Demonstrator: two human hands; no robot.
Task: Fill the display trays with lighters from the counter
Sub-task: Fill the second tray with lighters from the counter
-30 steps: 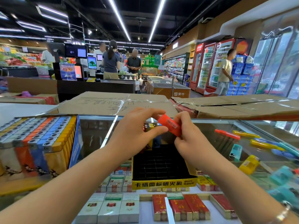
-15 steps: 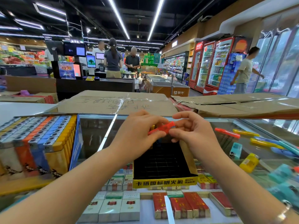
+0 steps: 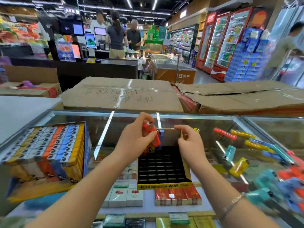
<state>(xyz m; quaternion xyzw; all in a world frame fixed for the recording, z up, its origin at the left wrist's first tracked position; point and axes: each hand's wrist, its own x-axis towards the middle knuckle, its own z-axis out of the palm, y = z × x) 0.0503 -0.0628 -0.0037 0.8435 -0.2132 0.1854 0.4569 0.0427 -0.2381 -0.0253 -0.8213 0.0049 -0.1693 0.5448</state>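
both forearms reach forward over the glass counter [image 3: 205, 127], meeting above a black gridded display tray [image 3: 162, 168] with a yellow front strip. the left hand [image 3: 136, 142] is curled, thumb and fingers pinched on an orange-red lighter [image 3: 152, 134] that stands nearly upright with its metal head up, its lower end dipping toward the far left corner of the tray. whether that end already sits in a cell cannot be told, since the hand covers it. just behind it a blue lighter [image 3: 162, 134] shows only as a sliver. the right hand [image 3: 191, 142] is bent at the wrist, fingertips closed on the top edge of the tray's raised cardboard back flap [image 3: 171, 135]; a bracelet circles that wrist. most of the tray's cells look dark and unfilled. to the left on the counter stands a full tray of lighters [image 3: 49, 150] in white, orange, blue and yellow rows. to the right, loose lighters [image 3: 238, 167] in yellow, teal, red and blue lie scattered on the glass, the nearest ones smeared by blur. a yellow lighter [image 3: 196, 130] peeks out just past the right fingers. cigarette packs [image 3: 125, 195] show beneath the glass.
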